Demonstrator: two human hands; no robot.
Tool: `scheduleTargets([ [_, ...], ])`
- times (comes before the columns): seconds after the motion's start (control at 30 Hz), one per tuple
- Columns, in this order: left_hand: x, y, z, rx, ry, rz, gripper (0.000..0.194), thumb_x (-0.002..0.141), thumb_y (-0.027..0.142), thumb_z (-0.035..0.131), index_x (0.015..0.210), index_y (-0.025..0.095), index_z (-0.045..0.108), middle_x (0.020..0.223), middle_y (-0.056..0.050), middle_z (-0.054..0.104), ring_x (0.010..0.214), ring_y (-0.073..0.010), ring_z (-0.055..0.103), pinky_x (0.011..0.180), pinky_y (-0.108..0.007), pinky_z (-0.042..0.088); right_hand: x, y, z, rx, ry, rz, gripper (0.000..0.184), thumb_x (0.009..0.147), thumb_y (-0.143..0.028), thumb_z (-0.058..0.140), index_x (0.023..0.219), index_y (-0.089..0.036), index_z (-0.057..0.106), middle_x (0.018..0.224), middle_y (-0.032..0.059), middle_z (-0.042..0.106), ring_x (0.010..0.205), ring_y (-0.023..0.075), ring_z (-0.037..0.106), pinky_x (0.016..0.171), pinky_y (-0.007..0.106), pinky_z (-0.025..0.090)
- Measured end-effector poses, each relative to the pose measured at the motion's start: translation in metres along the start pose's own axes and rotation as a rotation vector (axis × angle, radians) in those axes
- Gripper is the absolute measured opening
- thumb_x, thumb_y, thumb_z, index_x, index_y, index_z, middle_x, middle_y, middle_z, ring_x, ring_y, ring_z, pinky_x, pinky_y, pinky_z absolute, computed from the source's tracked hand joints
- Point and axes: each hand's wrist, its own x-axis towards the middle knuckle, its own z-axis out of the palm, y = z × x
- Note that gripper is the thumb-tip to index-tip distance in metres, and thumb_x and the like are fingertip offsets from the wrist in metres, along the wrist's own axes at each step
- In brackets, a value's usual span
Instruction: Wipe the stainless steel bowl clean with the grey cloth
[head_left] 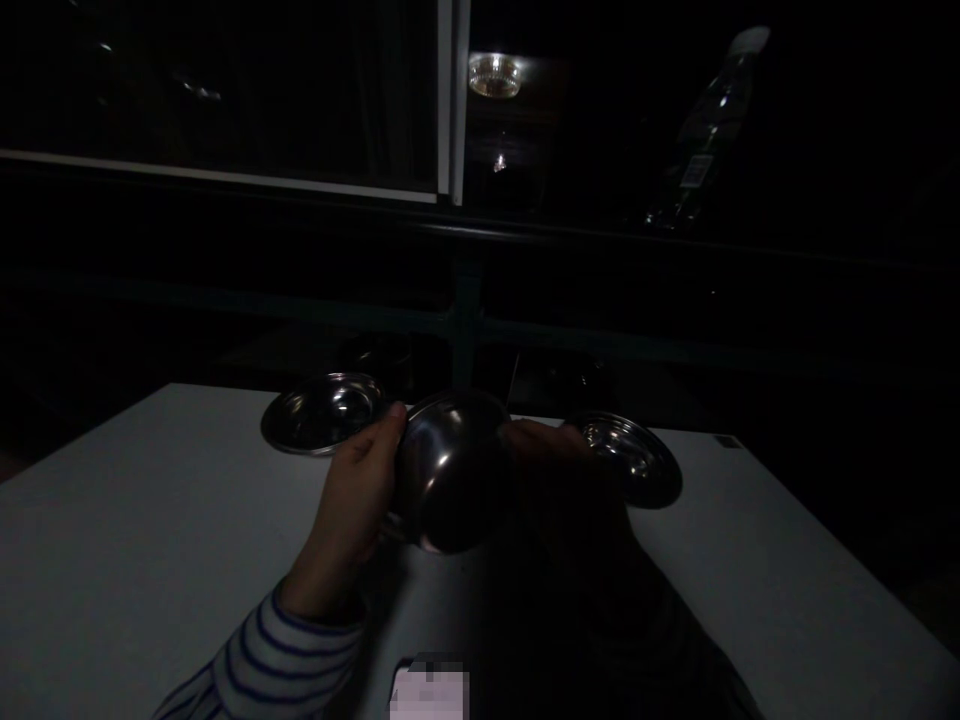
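Between both hands a shiny metal bowl [456, 470] is held up over the white table, tilted so that its rounded outside faces me. My left hand [360, 500] grips its left edge, thumb on the upper side. On the bowl's right edge my right hand [562, 480] is closed, mostly in deep shadow, so its finger detail is hard to make out. Behind the left hand lies a round metal dish [319, 415]. A second metal dish [637, 465] sits just beyond the right hand, which partly covers it.
The white table [187, 530] has its far edge close behind the dishes. A phone-like object [431, 690] with a blurred-out screen lies at the near edge. Beyond the table, a plastic bottle [712, 130] stands at the upper right by a window frame [450, 100]. The surroundings are very dark.
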Motion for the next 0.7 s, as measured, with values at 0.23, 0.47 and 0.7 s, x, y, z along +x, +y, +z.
scheduleTargets([
  [0.23,-0.0026,-0.0021,0.0016,0.015,-0.065,-0.023,0.04,0.07,0.056,0.058,0.056,0.018,0.054,0.045,0.004,0.049,0.044,-0.0116,0.047,0.044,-0.022,0.036,-0.0044,-0.0034,0.0032,-0.081,0.132,-0.211,0.034,0.085,-0.016,0.046,0.118,-0.014,0.052,0.109,0.0096,0.063,0.09,0.0222,0.054,0.07,0.034,0.046],
  [0.47,0.0043,0.0009,-0.0036,-0.048,0.02,-0.027,0.041,0.064,0.058,0.062,0.059,0.017,0.059,0.049,0.003,0.054,0.048,-0.0137,0.051,0.048,-0.025,0.04,0.001,0.0024,-0.0034,0.088,-0.009,0.011,0.025,0.09,-0.018,0.041,0.109,-0.015,0.058,0.103,0.0069,0.065,0.086,0.0185,0.057,0.076,0.035,0.047],
  [0.7,0.0004,-0.0007,0.0002,-0.015,-0.088,-0.074,0.04,0.067,0.056,0.061,0.058,0.017,0.059,0.048,0.003,0.054,0.045,-0.0126,0.05,0.045,-0.024,0.039,-0.0034,-0.0014,-0.004,0.11,0.092,-0.129,0.029,0.088,-0.021,0.045,0.116,-0.019,0.054,0.111,0.006,0.062,0.09,0.0198,0.055,0.073,0.034,0.046],
])
